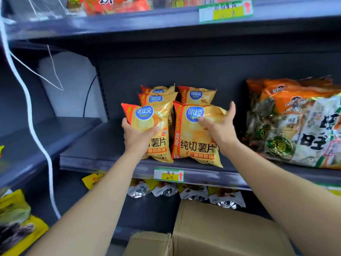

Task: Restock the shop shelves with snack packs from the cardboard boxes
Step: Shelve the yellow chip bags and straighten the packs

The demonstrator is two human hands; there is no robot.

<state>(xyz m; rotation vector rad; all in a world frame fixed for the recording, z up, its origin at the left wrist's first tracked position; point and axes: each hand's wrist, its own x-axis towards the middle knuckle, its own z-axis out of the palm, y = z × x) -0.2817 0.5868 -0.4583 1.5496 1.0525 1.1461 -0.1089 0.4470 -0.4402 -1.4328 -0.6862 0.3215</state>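
Two chip bags stand at the shelf (pixel 103 145) edge: left hand (pixel 137 134) grips the left bag (pixel 147 124), right hand (pixel 219 126) clasps the right bag (pixel 195 139). Behind them sit perhaps three more bags (pixel 196 95); box (pixel 221 231) below the wrists.

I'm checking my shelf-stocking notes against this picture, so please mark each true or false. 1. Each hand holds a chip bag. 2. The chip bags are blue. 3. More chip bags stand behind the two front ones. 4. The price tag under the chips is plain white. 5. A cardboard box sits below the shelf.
1. True: the left hand grips the left chip bag and the right hand grips the right chip bag.
2. False: they are yellow and orange with a blue logo.
3. True: rear chip bags stand behind.
4. False: the price tag is green-edged with yellow and a red arrow.
5. True: the cardboard box is there.
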